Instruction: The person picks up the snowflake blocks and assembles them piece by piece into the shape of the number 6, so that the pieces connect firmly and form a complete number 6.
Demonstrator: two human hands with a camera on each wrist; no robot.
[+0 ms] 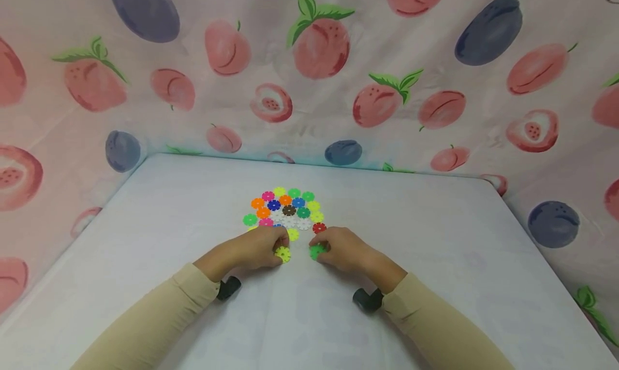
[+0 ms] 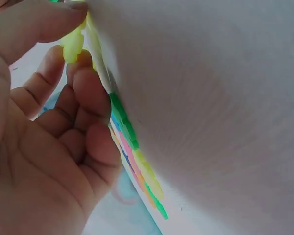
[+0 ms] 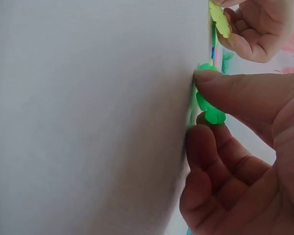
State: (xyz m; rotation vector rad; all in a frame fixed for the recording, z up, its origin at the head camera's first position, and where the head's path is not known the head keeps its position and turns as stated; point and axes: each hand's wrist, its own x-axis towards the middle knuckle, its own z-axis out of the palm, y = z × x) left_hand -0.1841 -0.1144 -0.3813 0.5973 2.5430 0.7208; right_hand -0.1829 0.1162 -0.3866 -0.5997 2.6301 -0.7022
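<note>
The yellow-green disc (image 1: 282, 254) is pinched by the left hand (image 1: 256, 247), the green disc (image 1: 316, 251) by the right hand (image 1: 344, 249), at frame centre; for a clean join, the 2 notched rims are best aligned squarely.

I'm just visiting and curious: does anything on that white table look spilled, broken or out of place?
Nothing stands out. The colourful flower discs lie flat in a tidy cluster on the white table. The left hand pinches a yellow disc and the right hand a green disc, both near the cluster's front edge.

White table (image 1: 435, 241), fruit-print cloth backdrop (image 1: 319, 58), soft light
</note>
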